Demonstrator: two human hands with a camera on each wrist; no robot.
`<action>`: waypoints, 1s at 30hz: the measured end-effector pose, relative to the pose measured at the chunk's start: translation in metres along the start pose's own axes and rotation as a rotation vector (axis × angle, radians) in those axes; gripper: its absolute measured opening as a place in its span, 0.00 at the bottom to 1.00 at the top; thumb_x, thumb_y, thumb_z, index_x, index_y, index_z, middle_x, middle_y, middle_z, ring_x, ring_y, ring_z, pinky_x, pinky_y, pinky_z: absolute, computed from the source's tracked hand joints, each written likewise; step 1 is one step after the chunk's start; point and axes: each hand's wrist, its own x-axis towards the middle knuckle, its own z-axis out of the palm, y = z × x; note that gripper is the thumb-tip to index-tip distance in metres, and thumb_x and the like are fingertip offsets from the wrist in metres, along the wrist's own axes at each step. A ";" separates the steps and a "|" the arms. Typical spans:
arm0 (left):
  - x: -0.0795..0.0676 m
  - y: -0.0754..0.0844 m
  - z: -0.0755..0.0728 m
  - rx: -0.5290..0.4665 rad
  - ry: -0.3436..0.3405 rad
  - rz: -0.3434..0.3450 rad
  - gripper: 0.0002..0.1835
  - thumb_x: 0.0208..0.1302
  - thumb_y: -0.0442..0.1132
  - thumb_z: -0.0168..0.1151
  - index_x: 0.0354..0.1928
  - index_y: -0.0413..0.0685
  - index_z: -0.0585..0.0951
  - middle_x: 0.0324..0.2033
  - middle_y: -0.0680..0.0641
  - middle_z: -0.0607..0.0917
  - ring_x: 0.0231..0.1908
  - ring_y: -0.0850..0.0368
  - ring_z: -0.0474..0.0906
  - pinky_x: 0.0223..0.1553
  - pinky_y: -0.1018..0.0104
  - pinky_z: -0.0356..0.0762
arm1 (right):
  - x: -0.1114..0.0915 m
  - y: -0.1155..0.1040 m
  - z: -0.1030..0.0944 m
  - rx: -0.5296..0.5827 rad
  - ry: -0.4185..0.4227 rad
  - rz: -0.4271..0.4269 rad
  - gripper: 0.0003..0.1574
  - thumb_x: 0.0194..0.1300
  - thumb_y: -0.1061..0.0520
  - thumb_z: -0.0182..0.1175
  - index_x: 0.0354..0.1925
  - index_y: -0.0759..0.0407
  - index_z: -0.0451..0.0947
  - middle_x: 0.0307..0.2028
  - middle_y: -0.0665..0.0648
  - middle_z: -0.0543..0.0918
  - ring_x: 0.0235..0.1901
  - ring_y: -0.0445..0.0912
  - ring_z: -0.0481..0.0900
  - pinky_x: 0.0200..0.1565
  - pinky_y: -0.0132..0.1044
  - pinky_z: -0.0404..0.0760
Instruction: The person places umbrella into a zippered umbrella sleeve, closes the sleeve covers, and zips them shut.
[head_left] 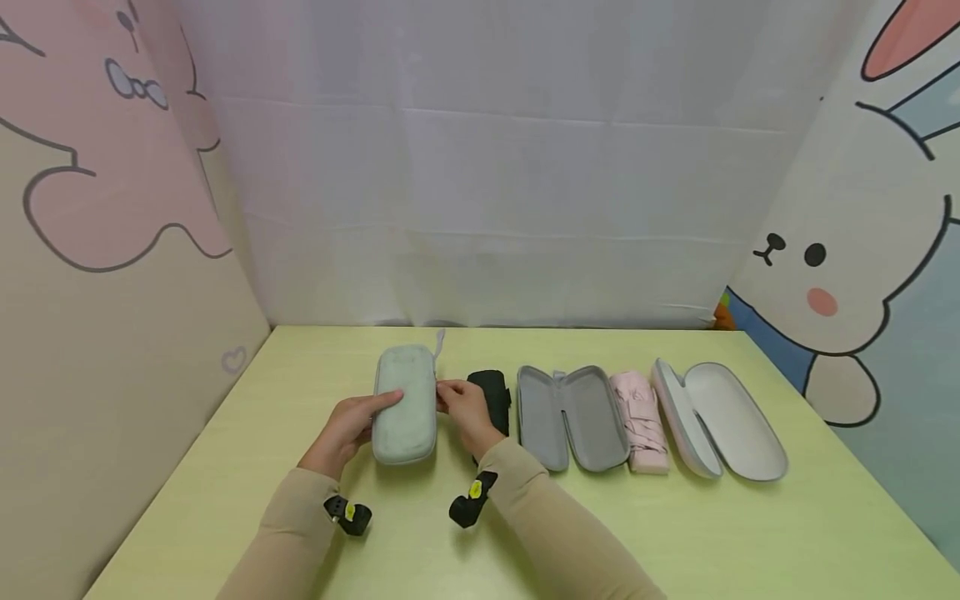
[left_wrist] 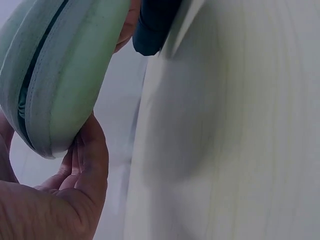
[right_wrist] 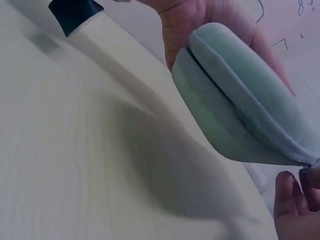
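A mint-green zip case (head_left: 405, 408) is held just above the table, its fabric rounded and its zip running around the side. My left hand (head_left: 351, 429) grips it from the left, thumb across the front and fingers behind. At its right edge, my right hand (head_left: 468, 410) pinches the zip pull, seen in the right wrist view at the corner of the case (right_wrist: 250, 100). A light wrist strap (head_left: 439, 340) sticks up from the top right. The left wrist view shows a dark zip line along the side of the case (left_wrist: 65, 75).
Right of my hands a black folded umbrella (head_left: 491, 398) lies partly behind my right hand. Further right come an opened grey case (head_left: 596, 417), a pink folded umbrella (head_left: 641, 425) and an opened case (head_left: 735, 425) with a pale lining. A white curtain (head_left: 480, 183) hangs behind the table.
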 end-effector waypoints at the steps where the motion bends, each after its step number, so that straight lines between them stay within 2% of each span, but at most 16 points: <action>1: 0.000 0.000 0.000 0.001 -0.002 0.002 0.37 0.52 0.51 0.69 0.54 0.27 0.72 0.38 0.45 0.82 0.34 0.58 0.80 0.38 0.65 0.77 | 0.000 0.001 0.001 0.003 0.004 0.001 0.12 0.67 0.65 0.53 0.43 0.75 0.76 0.33 0.59 0.79 0.28 0.41 0.77 0.38 0.36 0.79; 8: 0.000 -0.001 -0.002 0.005 -0.015 0.008 0.37 0.52 0.52 0.69 0.54 0.27 0.72 0.38 0.45 0.82 0.34 0.58 0.80 0.38 0.64 0.76 | 0.002 0.002 0.001 -0.012 0.045 -0.036 0.08 0.63 0.67 0.56 0.39 0.74 0.77 0.30 0.58 0.79 0.27 0.41 0.77 0.37 0.36 0.79; 16: 0.001 -0.001 -0.002 -0.001 -0.001 0.000 0.40 0.51 0.54 0.69 0.55 0.27 0.71 0.43 0.42 0.81 0.36 0.57 0.79 0.40 0.63 0.76 | 0.002 0.003 0.004 0.078 0.078 -0.045 0.09 0.63 0.68 0.57 0.39 0.76 0.77 0.28 0.57 0.80 0.26 0.40 0.77 0.37 0.38 0.80; 21: 0.002 -0.001 0.000 -0.033 0.037 -0.015 0.40 0.49 0.54 0.71 0.54 0.27 0.72 0.37 0.45 0.82 0.33 0.59 0.80 0.36 0.65 0.77 | 0.001 0.004 0.003 0.044 0.077 -0.084 0.09 0.63 0.67 0.57 0.38 0.76 0.77 0.26 0.57 0.80 0.25 0.40 0.76 0.38 0.42 0.79; 30: 0.003 -0.002 0.001 -0.076 0.069 -0.020 0.41 0.48 0.53 0.72 0.55 0.27 0.71 0.36 0.46 0.82 0.33 0.59 0.79 0.35 0.66 0.77 | -0.004 0.001 0.004 -0.047 0.074 -0.113 0.08 0.63 0.67 0.57 0.35 0.75 0.78 0.25 0.57 0.79 0.24 0.41 0.75 0.33 0.36 0.78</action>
